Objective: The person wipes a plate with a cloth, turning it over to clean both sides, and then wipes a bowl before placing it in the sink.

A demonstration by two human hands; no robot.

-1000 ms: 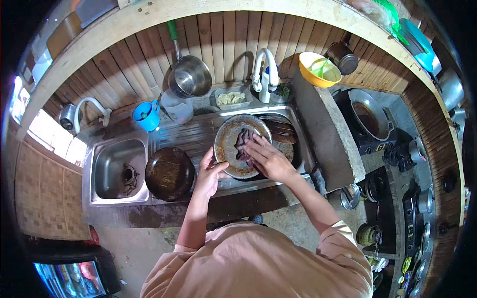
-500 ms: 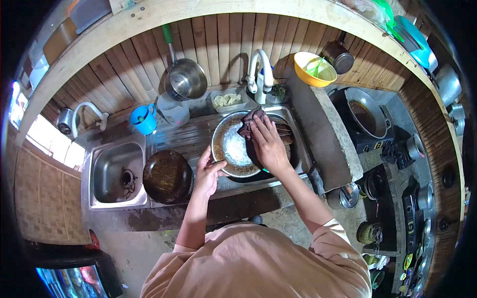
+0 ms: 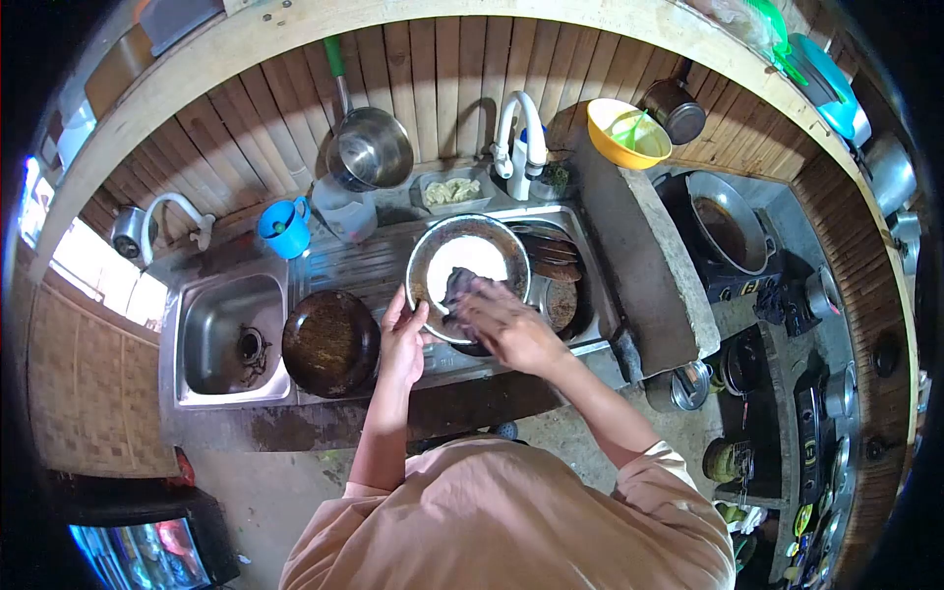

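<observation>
Round pan (image 3: 479, 252) mid-frame, no long axis, lies up-right of left hand (image 3: 404, 341), grip clamped on its lower-left rim; dark cloth (image 3: 458, 284) inside it, just up-left of right hand (image 3: 513, 336), blurred, can't tell if pinched.

The pan (image 3: 470, 233) is mottled brown around a glaring white middle, the cloth (image 3: 458, 282) inside dark; left of it, a blue mug (image 3: 285, 231); behind it, a white faucet (image 3: 535, 147).
</observation>
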